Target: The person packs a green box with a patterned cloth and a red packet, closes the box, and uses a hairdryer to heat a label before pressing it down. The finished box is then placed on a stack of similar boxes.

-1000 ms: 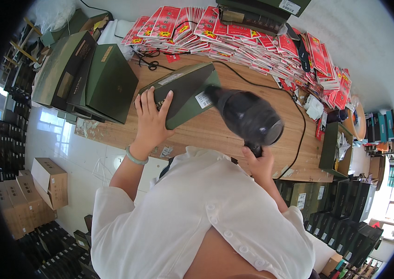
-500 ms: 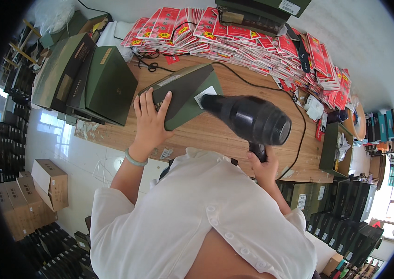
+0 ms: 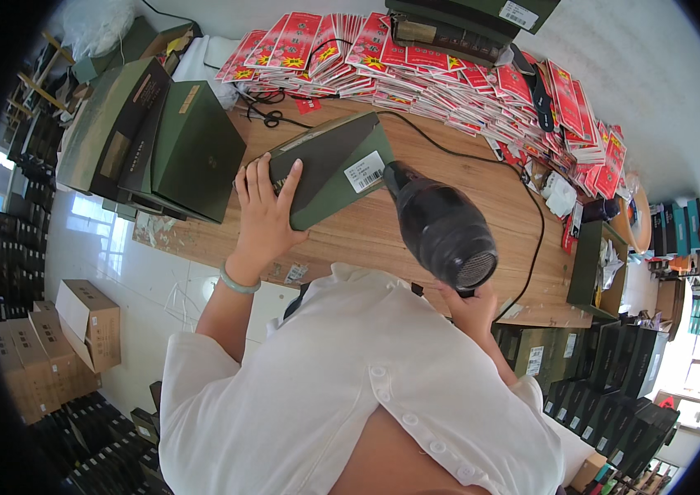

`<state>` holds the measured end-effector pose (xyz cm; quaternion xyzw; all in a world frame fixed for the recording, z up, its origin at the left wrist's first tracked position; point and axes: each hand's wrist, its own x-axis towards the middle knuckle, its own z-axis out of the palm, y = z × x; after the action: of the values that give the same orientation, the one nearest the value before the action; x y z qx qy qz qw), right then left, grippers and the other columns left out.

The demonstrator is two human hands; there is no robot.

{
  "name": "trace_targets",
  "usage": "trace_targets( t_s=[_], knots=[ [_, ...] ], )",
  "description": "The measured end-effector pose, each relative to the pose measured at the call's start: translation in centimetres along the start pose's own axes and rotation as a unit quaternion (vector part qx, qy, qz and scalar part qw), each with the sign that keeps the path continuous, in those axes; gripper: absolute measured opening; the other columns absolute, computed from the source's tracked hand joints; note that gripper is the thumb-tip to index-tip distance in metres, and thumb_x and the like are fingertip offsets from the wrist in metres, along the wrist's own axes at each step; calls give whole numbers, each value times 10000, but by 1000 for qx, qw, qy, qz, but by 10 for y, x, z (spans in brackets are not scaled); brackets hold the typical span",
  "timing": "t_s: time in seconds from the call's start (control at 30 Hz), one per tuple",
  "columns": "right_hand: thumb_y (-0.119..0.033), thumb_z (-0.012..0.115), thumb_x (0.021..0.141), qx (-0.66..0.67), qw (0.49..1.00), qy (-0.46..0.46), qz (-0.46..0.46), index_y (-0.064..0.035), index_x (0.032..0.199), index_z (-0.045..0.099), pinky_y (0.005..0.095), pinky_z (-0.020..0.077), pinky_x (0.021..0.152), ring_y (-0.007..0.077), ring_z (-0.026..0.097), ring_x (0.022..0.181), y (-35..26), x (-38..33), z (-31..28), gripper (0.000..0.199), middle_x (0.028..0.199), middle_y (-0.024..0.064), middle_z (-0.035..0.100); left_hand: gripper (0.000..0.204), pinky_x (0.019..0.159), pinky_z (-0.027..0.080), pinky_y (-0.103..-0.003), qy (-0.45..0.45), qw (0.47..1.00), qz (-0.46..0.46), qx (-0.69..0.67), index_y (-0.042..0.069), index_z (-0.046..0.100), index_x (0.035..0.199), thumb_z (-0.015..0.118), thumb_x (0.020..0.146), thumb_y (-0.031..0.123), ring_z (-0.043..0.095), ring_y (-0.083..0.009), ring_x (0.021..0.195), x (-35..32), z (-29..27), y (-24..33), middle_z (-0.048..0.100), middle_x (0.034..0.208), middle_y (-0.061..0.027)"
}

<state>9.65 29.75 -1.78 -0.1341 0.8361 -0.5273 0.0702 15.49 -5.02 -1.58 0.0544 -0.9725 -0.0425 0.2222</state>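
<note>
A: We stand at the table (image 3: 449,239), and our left hand (image 3: 266,216) lies flat, fingers spread, on the green box (image 3: 329,169) at its near middle. How do we do this well?

B: We keep that palm firm so the box cannot slide, and our right hand (image 3: 472,312), wrapped round the dryer (image 3: 441,229) handle, keeps the nozzle on the end with the white label, just off the surface. We judge that sweeping beats dwelling in one spot.

A: And the cord (image 3: 532,206)?

B: It trails right; we leave it slack.

A: Around us?

B: More green boxes (image 3: 160,140) lie stacked at the left, red packets (image 3: 449,70) along the far edge, cartons (image 3: 78,326) on the floor, scissors (image 3: 267,118) near the stack.
</note>
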Motion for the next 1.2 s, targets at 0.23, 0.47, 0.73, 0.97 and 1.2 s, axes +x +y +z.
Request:
trace_targets(
  t_s=[0.23,0.47,0.73,0.97,1.2],
  knots=[
    [-179,836,758,13,999,-8,31,11,1084,645,278,507,754,124,634,839,-11,3,-2,423,940,95,708,1003,1074,221,-613,12,1000,-2,11,140,384,1461,808,565,293,336,-476,1261,-2,5,-1,336,1386,-323],
    [-178,817,781,4,1000,14,23,11,1086,648,271,482,702,99,584,781,1,2,1,396,863,33,678,1162,1075,232,-613,4,1000,3,29,81,341,1462,884,466,332,324,-471,1287,1,3,0,327,1397,-311],
    [-171,810,784,72,994,8,80,9,1068,650,269,497,719,106,600,792,-11,7,1,372,845,35,685,1177,1079,230,-612,-2,999,2,32,88,329,1473,881,460,321,317,-471,1294,1,5,-3,321,1403,-311],
    [-200,826,772,61,995,-21,82,23,1065,652,252,496,695,102,608,775,-9,11,-1,407,854,41,693,1029,1067,228,-610,5,1000,-4,2,125,399,1451,816,521,272,329,-468,1265,1,2,-3,348,1367,-319],
    [-190,828,770,44,999,28,-3,20,1068,648,254,490,649,91,584,714,-3,12,11,406,798,20,666,1020,1075,225,-609,12,1000,-4,5,126,398,1451,813,530,269,337,-472,1259,2,3,-1,354,1364,-317]
  ],
)
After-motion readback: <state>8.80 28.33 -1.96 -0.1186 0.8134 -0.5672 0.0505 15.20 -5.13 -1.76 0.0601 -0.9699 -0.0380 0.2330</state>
